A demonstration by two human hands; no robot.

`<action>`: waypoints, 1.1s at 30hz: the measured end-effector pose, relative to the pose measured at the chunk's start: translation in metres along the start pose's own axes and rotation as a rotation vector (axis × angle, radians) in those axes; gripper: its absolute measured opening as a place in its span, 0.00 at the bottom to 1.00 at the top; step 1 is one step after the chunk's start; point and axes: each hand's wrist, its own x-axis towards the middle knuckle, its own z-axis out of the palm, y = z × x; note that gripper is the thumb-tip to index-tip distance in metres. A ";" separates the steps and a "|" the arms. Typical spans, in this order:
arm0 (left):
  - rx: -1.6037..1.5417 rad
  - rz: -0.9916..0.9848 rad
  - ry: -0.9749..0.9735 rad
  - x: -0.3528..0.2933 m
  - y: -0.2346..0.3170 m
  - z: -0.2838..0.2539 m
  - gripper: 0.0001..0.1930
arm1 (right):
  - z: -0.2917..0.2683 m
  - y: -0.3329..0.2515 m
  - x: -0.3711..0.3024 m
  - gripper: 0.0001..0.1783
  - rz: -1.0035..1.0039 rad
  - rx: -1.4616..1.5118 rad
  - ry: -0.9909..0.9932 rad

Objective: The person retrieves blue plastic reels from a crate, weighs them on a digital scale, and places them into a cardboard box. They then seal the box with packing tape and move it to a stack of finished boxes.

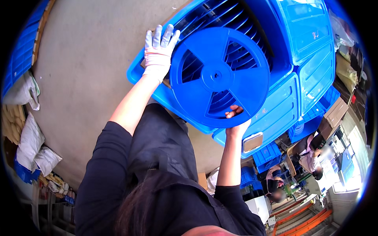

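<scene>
A large blue plastic reel [197, 92], with a round hub and three wedge-shaped cutouts, lies over the opening of a blue bin [160, 93]. Inside the bin, several more blue reels [240, 21] stand in a row like fins. My left hand [158, 55] wears a white glove with grey fingertips. Its fingers are stretched out and slightly apart against the reel's left edge, the thumb mostly hidden. My bare right hand [237, 119] grips the reel's near rim, its fingers curled up through the nearest cutout and its palm partly hidden underneath.
More blue bins [311, 31] adjoin on the right. Blue crates [265, 157] and a cardboard box [334, 116] stand beyond them. White sacks [31, 137] lie at the far left. Two people [311, 157] sit at workbenches on the lower right. Grey floor [82, 78] extends on the left.
</scene>
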 end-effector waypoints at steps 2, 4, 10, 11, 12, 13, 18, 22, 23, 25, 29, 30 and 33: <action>-0.040 -0.045 -0.083 -0.003 0.004 -0.015 0.38 | 0.031 -0.027 -0.022 0.14 -0.050 -0.192 0.046; -0.103 -0.067 -0.017 0.010 -0.002 -0.006 0.41 | 0.067 -0.031 -0.024 0.12 0.050 -0.207 0.063; -0.130 -0.069 -0.021 0.004 0.003 -0.007 0.41 | 0.135 -0.026 -0.054 0.21 0.145 -0.056 -0.065; -0.042 -0.064 -0.062 0.003 0.001 -0.013 0.40 | 0.145 -0.020 -0.053 0.21 0.147 -0.058 -0.097; -0.181 -0.039 -0.024 0.003 -0.004 -0.020 0.39 | 0.153 -0.013 -0.047 0.22 0.145 -0.171 -0.155; -0.324 -0.011 0.013 0.002 -0.009 -0.029 0.38 | 0.160 -0.005 -0.039 0.22 0.143 -0.287 -0.207; -0.468 -0.106 0.323 -0.018 -0.064 -0.033 0.31 | 0.152 0.045 -0.030 0.29 0.044 -0.336 -0.272; -0.565 -0.178 0.329 -0.011 -0.082 -0.026 0.26 | 0.125 0.063 -0.041 0.32 -0.038 -0.653 -0.242; -0.616 -0.172 0.312 -0.001 -0.084 -0.022 0.26 | 0.124 0.068 -0.038 0.33 -0.115 -0.731 -0.255; -0.637 -0.070 0.248 0.024 -0.076 -0.022 0.25 | 0.139 0.056 -0.026 0.36 -0.353 -0.930 -0.295; -0.664 -0.115 -0.110 0.059 -0.057 -0.029 0.27 | 0.173 0.067 0.019 0.42 -0.638 -1.141 -0.294; -0.652 -0.097 -0.133 0.067 -0.051 -0.029 0.27 | 0.181 0.075 0.028 0.43 -0.635 -1.167 -0.299; -0.699 -0.150 -0.280 0.082 -0.045 -0.024 0.26 | 0.190 0.084 0.062 0.45 -0.590 -1.147 -0.300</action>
